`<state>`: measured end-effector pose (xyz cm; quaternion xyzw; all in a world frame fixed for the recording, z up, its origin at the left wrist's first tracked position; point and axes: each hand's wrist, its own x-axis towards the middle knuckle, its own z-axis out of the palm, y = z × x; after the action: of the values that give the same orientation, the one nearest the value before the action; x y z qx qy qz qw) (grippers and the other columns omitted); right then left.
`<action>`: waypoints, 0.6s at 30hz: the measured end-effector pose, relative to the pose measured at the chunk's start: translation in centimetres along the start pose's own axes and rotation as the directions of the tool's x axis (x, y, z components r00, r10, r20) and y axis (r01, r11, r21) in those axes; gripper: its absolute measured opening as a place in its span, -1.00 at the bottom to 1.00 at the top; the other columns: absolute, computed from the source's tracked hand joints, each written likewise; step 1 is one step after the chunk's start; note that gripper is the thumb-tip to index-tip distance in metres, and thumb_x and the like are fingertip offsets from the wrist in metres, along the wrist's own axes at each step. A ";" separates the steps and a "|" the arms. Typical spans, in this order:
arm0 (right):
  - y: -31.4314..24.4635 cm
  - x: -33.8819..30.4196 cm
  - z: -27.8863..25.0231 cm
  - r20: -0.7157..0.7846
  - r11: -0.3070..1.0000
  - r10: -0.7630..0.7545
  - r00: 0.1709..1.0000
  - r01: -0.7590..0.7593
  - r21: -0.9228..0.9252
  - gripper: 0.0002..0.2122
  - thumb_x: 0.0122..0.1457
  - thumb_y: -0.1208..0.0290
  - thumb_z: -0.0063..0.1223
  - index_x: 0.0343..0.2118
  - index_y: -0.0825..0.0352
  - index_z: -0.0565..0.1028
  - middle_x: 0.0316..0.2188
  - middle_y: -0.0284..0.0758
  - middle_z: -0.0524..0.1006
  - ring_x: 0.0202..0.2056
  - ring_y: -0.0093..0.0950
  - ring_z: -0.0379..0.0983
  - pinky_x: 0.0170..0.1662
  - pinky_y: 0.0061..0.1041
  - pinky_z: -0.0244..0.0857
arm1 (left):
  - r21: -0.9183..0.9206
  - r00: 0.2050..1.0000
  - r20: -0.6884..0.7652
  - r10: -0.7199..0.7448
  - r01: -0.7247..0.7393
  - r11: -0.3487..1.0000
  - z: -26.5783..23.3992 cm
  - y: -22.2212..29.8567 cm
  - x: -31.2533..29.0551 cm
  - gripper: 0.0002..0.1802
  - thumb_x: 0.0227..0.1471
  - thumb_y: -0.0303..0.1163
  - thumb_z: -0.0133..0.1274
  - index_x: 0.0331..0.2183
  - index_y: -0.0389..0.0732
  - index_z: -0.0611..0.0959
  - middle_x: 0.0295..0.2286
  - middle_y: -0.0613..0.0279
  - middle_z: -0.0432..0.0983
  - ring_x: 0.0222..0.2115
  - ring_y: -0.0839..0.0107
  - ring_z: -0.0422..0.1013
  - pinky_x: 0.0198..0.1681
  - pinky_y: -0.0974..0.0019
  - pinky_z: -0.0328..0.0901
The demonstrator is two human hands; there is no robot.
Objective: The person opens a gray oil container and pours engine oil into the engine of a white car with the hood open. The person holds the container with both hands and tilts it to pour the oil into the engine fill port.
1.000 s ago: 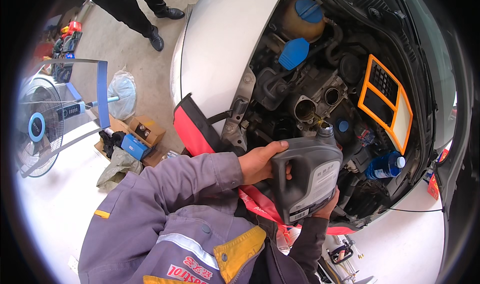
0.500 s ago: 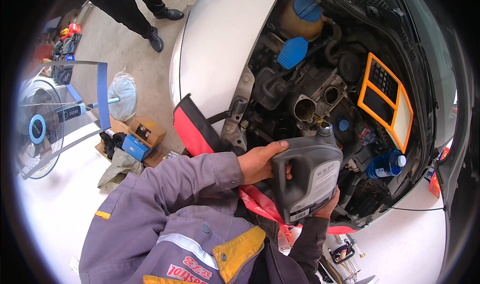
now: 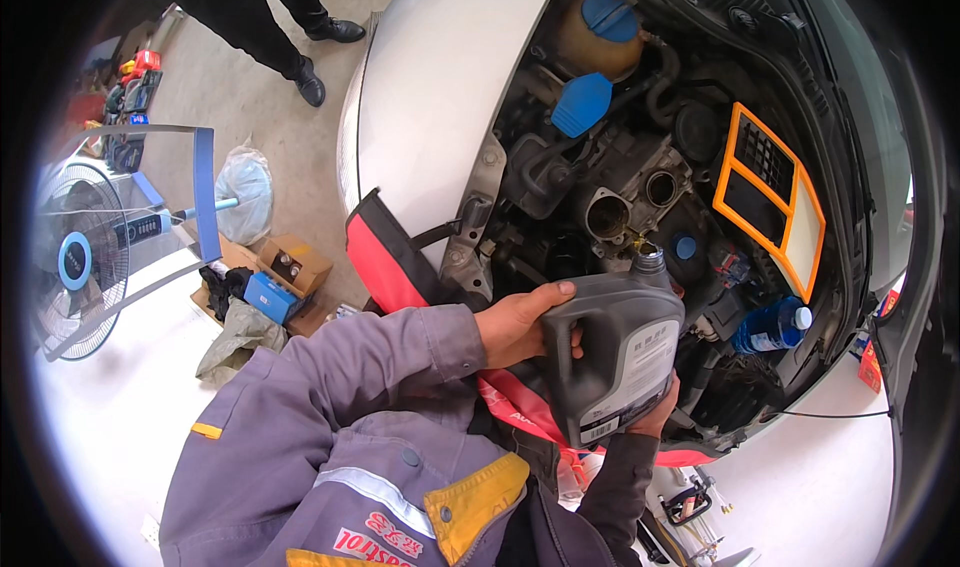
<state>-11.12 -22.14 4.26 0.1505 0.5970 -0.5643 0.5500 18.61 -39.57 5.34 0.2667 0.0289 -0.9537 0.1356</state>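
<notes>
We hold the grey oil jug (image 3: 615, 362) in the middle of the frame, a little to the right, tipped so that its open neck points up and away from us, toward the engine (image 3: 625, 202). Our left hand (image 3: 520, 327) is closed around the handle of the jug, with the thumb lying along the top edge and the fingers wrapped under the grip. Our right hand (image 3: 660, 417) supports the bottom corner of the jug from below – only a few fingertips show there, pressed against the plastic, so we cannot tell how the rest of this hand is placed. Compared with the pictures of one second ago, almost nothing has changed: the jug keeps the same tilt and the same place, and only the view moves very slightly. We judge from this that the pouring is steady and continues, not starting and not ending. A thin golden stream seems to show just above the neck, but it is too small to be sure. To the right of the jug we see a blue bottle (image 3: 770, 329), and higher on the right an orange-framed filter (image 3: 770, 202) – both rest inside the engine bay.
</notes>
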 end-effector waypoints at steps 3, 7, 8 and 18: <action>0.0 0.0 -0.2 0.006 1.000 -0.001 1.000 0.001 0.002 -0.45 0.29 0.01 -0.31 0.12 0.36 0.41 0.05 -0.21 0.50 0.02 -0.22 0.45 0.11 -0.25 0.29 | 0.001 1.000 0.005 -0.003 0.003 1.000 -0.1 0.0 0.1 -0.45 0.24 0.09 -0.13 -0.05 -0.21 0.50 -0.33 0.12 0.48 -0.21 0.17 0.44 0.01 0.01 0.28; 0.0 -0.2 0.1 0.010 1.000 -0.006 1.000 0.006 -0.004 -0.45 0.29 0.01 -0.31 0.12 0.35 0.41 0.05 -0.21 0.50 0.02 -0.22 0.45 0.11 -0.25 0.29 | 0.001 1.000 0.006 -0.006 0.006 1.000 -0.1 0.0 0.0 -0.44 0.24 0.10 -0.12 -0.05 -0.21 0.51 -0.33 0.12 0.48 -0.21 0.16 0.45 0.02 0.01 0.28; 0.0 -0.2 0.1 0.009 1.000 -0.007 1.000 0.007 -0.005 -0.45 0.29 0.01 -0.31 0.12 0.36 0.41 0.05 -0.21 0.50 0.02 -0.22 0.45 0.11 -0.26 0.29 | 0.002 1.000 0.009 -0.007 0.006 1.000 -0.1 -0.1 0.0 -0.44 0.24 0.10 -0.12 -0.05 -0.22 0.51 -0.33 0.12 0.49 -0.21 0.16 0.45 0.02 0.01 0.28; -0.1 0.0 -0.3 0.003 1.000 -0.018 1.000 0.018 -0.026 -0.46 0.29 0.01 -0.31 0.10 0.36 0.42 0.04 -0.22 0.50 0.01 -0.23 0.46 0.10 -0.26 0.30 | -0.004 1.000 0.008 -0.013 0.013 1.000 -0.2 0.0 0.0 -0.42 0.22 0.12 -0.10 -0.04 -0.22 0.50 -0.32 0.12 0.49 -0.20 0.16 0.45 0.02 0.02 0.28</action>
<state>-11.36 -21.92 4.27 0.1373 0.6049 -0.5616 0.5476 18.67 -39.51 5.19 0.2625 0.0318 -0.9556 0.1301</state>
